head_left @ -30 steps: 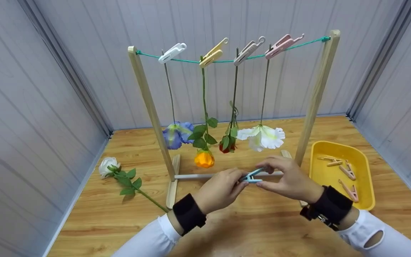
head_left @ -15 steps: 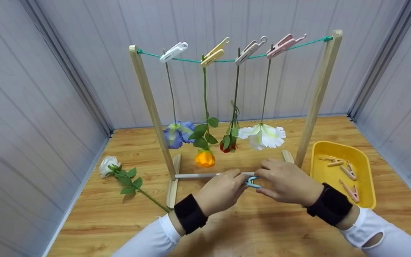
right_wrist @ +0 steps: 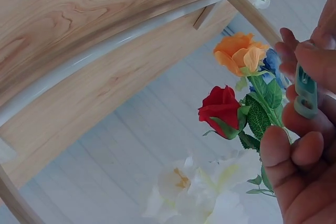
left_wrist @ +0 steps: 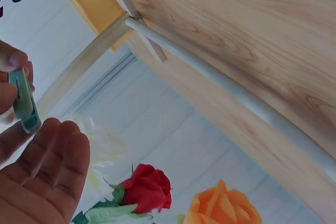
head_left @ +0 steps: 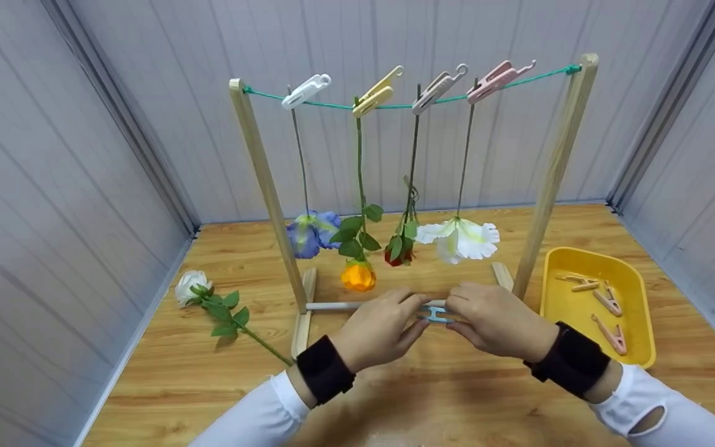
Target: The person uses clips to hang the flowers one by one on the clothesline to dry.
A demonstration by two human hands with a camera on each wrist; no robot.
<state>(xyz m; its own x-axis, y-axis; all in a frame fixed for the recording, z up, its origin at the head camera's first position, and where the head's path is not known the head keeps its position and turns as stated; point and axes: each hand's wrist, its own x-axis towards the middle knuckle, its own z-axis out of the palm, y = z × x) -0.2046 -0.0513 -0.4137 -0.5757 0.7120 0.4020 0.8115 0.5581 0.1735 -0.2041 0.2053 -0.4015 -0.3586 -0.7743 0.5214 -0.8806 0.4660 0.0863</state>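
Note:
A light-blue clothespin (head_left: 437, 313) is held between both hands, low in front of a wooden rack. My left hand (head_left: 384, 326) pinches its left end between thumb and fingers. On its right end, the thumb and fingers of my right hand (head_left: 495, 320) grip it. Fingers partly cover the clothespin (left_wrist: 24, 100) in the left wrist view. Behind the hands hang a purple-blue flower (head_left: 311, 234), an orange rose (head_left: 358, 276), a red rose (head_left: 398, 253) and a white flower (head_left: 460, 241), heads down, their stems clipped to a green cord (head_left: 531, 81).
The rack's right post (head_left: 556, 177) and left post (head_left: 264, 180) carry the cord, with a white crossbar (head_left: 336, 306) below. A white rose (head_left: 193, 287) with a leafy stem lies on the table at left. Several clothespins lie in a yellow tray (head_left: 646, 316) at right.
My right hand has moved in toward the left and taken a closer grip on the clothespin. The clothespin has gone from angled, with spread arms, to nearly level. The hanging flowers stay put.

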